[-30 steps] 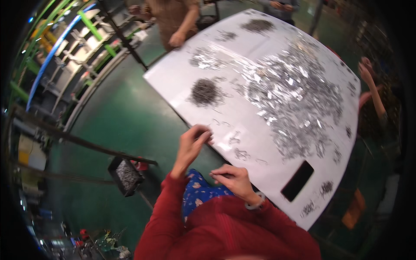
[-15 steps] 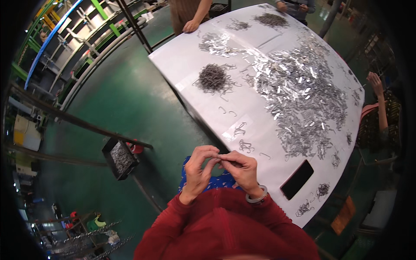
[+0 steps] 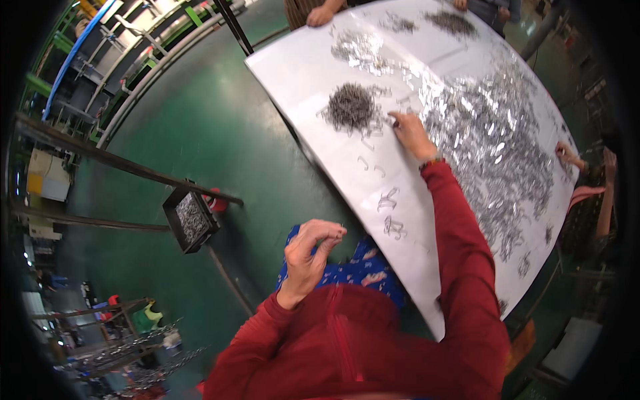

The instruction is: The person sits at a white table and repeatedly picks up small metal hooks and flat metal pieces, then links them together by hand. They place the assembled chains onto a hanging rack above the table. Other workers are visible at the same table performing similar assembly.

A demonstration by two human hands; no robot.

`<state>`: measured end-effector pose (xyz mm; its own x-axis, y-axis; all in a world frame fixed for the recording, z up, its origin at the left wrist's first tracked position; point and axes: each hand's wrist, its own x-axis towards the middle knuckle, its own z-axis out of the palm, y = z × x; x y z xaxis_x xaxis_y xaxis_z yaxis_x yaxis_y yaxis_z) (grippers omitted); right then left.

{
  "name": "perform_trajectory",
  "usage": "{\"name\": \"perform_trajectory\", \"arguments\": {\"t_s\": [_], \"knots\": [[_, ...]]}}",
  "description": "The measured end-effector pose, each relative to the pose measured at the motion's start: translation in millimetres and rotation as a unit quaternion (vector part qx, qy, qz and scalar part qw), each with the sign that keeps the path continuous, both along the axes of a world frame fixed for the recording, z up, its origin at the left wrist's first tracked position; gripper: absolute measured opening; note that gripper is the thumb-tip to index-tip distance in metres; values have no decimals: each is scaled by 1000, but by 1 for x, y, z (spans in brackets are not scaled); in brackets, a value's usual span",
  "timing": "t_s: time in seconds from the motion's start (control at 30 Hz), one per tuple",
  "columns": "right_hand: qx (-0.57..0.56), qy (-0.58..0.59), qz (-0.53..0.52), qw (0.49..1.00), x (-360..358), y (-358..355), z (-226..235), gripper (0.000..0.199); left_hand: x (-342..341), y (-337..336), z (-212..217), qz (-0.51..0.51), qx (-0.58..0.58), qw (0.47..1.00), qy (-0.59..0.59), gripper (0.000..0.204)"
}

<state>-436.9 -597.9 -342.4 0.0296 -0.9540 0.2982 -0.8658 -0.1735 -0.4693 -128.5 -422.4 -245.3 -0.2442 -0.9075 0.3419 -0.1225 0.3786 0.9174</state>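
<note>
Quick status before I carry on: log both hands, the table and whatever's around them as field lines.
Left hand: raised near the lap, thumb and fingers close together; any piece held is too small to tell
Right hand: over the table, between the dark pile and silvery heap; grip unclear
Table: white-topped
Dark pile: roundish
Silvery heap: spread wide
Black bin: off the table, holding small grey pieces
Other people's hands: at the table's far and right edges
</note>
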Motion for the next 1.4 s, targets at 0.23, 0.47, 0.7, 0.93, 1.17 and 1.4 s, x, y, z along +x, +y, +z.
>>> {"name": "perform_trajectory", "arguments": {"t_s": [0.23, 0.47, 0.7, 0.93, 1.17, 1.4], "knots": [[-45, 57, -37, 997, -1, 3, -1, 26, 5, -6, -4, -40, -44, 998, -10, 8], [101, -285, -84, 949, -31, 16, 71, 35, 8, -2, -12, -26, -27, 999, 18, 9], [124, -686, -32, 716, 5, -4, 77, 27, 13, 11, -13, 10, -14, 998, 55, 11], [326, -292, 196, 877, 5, 51, 106, 22, 22, 17, -21, 5, -9, 998, 54, 14], [314, -224, 48, 921, 30, 125, 39, 29, 21, 15, -21, -25, -4, 999, 46, 13], [-38, -325, -164, 931, 25, 180, 57, 28, 18, 12, -21, -32, 22, 992, 116, 10]]}}
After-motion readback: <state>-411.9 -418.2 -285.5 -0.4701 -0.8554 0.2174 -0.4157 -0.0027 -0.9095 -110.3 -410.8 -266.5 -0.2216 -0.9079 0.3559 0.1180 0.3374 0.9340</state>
